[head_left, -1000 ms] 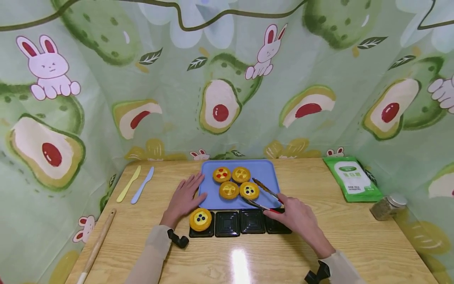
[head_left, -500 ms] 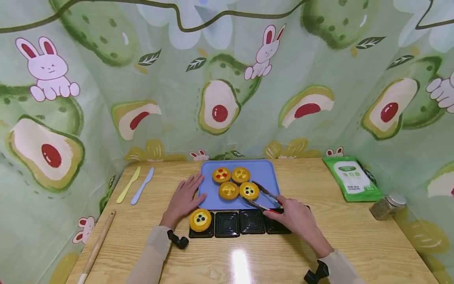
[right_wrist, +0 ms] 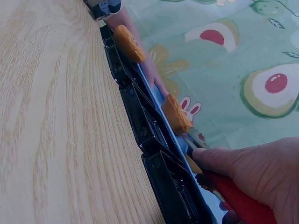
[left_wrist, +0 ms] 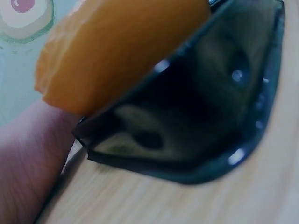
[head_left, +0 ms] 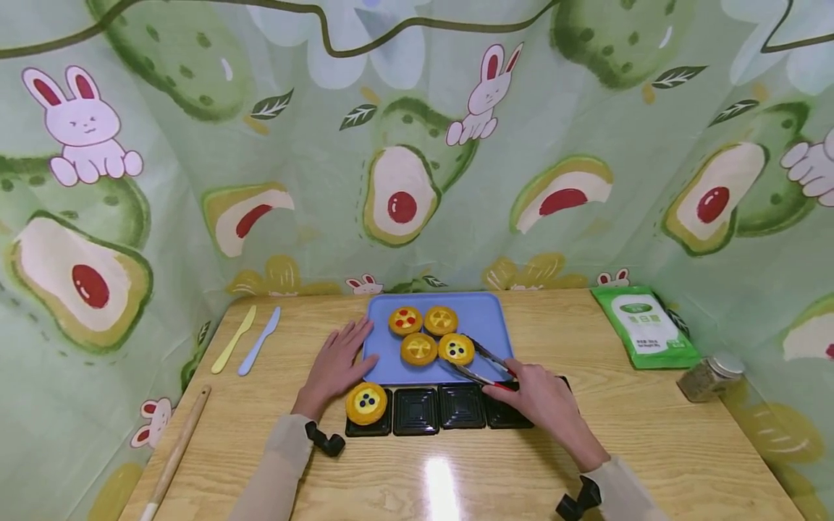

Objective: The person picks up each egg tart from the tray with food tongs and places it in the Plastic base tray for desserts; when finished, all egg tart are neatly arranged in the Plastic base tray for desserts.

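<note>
Red-handled tongs point(head_left: 481, 375) with dark tips are in my right hand point(head_left: 546, 398), which grips them above the tray's front right corner. Their tips lie on either side of an egg tart with dark berries point(head_left: 456, 350); whether both touch it, I cannot tell. My left hand point(head_left: 335, 362) lies flat with spread fingers, touching the left edge of the blue tray point(head_left: 485, 311). A tart with red toppings point(head_left: 405, 320) and two yellow-topped tarts point(head_left: 441, 320) share the tray. Another berry tart point(head_left: 366, 404) sits in the leftmost black container, also close up in the left wrist view point(left_wrist: 121, 51).
Black square containers point(head_left: 415, 412) stand in a row before the tray. Left lie a yellow knife point(head_left: 234, 340), a blue knife point(head_left: 260, 341) and a wooden-handled tool point(head_left: 179, 449). A green packet point(head_left: 645, 327) and a spice jar point(head_left: 710, 378) stand right. A patterned curtain rises behind.
The tongs' arms have drawn closer together around the berry tart on the tray. The left hand keeps its place, and the tarts have not visibly moved.
</note>
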### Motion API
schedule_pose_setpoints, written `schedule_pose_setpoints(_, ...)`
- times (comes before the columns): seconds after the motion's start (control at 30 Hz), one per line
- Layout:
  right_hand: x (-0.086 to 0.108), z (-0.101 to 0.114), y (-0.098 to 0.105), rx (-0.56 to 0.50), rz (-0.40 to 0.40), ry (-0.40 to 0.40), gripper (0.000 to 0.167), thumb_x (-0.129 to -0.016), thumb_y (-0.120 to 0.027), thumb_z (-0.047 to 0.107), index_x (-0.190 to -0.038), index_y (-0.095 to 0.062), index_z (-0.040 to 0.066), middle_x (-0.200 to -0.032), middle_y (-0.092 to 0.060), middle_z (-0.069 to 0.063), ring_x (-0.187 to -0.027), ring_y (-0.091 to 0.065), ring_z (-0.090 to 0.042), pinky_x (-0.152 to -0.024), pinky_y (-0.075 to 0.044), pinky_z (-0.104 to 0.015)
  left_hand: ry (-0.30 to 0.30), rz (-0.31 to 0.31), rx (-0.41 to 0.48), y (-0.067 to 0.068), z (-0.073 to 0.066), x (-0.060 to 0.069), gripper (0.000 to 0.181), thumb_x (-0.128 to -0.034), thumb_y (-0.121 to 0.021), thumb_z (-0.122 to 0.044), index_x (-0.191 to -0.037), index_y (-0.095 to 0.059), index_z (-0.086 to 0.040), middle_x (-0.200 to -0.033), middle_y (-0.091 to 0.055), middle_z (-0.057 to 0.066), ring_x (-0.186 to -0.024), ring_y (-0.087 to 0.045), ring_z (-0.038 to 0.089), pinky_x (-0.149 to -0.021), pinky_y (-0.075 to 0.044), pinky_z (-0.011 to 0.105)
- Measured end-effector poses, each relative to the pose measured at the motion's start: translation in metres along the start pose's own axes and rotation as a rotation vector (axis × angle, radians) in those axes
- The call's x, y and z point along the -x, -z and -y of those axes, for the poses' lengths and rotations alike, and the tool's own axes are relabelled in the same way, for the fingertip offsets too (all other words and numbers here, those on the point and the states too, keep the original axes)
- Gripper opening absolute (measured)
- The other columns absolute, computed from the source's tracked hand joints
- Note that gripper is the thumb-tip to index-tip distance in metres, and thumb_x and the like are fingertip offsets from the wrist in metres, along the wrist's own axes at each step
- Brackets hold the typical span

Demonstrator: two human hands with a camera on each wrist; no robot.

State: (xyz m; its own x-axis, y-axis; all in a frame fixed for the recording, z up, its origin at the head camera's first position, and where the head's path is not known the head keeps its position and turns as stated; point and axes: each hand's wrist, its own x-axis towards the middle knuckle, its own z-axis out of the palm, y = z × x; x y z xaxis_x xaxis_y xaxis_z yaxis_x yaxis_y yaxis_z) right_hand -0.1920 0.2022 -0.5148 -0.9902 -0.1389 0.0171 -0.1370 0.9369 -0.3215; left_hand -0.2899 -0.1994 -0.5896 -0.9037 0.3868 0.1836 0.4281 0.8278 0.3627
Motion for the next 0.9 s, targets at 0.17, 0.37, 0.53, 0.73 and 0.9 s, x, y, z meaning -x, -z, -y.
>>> schedule_pose_setpoints(0.17, 0.0001, 0.0011, -0.001, 0.01, -0.008, 0.006, 0.059, -0.087, -0.073, 0.066, -0.11, -0.067, 0.013, -0.065, -0.033, 0.005, -0.051, -0.038, -0.014, -0.045, -0.023, -0.029, -0.01, -0.016, -0.003, -0.0012, 0.0018, 0.0004, 0.079, -0.1035, -0.046, -0.063, -0.167, -0.028, -0.02, -0.173, -0.023, -0.002, -0.159, -0.023, 0.032, -0.127, -0.014, 0.058)
schedule_pose_setpoints(0.37, 0.0006, -0.0001, -0.0018, 0.033, -0.021, 0.01, 0.059, -0.087, -0.073, 0.067, -0.11, -0.068, 0.013, -0.065, -0.032, 0.004, -0.051, -0.038, -0.014, -0.045, -0.023, -0.029, -0.006, -0.013, 0.001, -0.0005, 0.001, 0.0006, 0.079, -0.1034, -0.046, -0.064, -0.167, -0.028, -0.021, -0.173, -0.023, -0.003, -0.159, -0.022, 0.031, -0.127, -0.014, 0.057)
schedule_pose_setpoints(0.53, 0.0009, -0.0002, -0.0009, 0.035, -0.025, 0.008, 0.059, -0.087, -0.074, 0.066, -0.111, -0.068, 0.013, -0.065, -0.031, 0.004, -0.05, -0.039, -0.015, -0.045, -0.024, -0.029, 0.005, 0.002, 0.008, 0.0008, -0.0011, 0.001, 0.079, -0.1035, -0.044, -0.064, -0.168, -0.026, -0.023, -0.173, -0.02, -0.005, -0.16, -0.021, 0.03, -0.128, -0.013, 0.056)
schedule_pose_setpoints(0.73, 0.0, -0.0006, 0.0024, 0.004, -0.039, 0.016, 0.052, -0.087, -0.075, 0.064, -0.102, -0.065, 0.015, -0.064, -0.031, 0.005, -0.05, -0.037, -0.014, -0.045, -0.023, -0.03, 0.007, 0.005, 0.006, 0.002, -0.0019, 0.0009, 0.078, -0.1035, -0.045, -0.064, -0.167, -0.027, -0.022, -0.173, -0.021, -0.005, -0.16, -0.021, 0.03, -0.128, -0.013, 0.056)
schedule_pose_setpoints(0.9, 0.0003, -0.0023, 0.0066, -0.004, -0.049, 0.032, 0.049, -0.088, -0.076, 0.061, -0.096, -0.062, 0.014, -0.062, -0.031, 0.005, -0.049, -0.034, -0.013, -0.045, -0.022, -0.029, 0.007, 0.007, 0.01, 0.0027, -0.0025, 0.0011, 0.078, -0.1038, -0.046, -0.062, -0.167, -0.027, -0.022, -0.173, -0.022, -0.004, -0.159, -0.022, 0.031, -0.128, -0.013, 0.056)
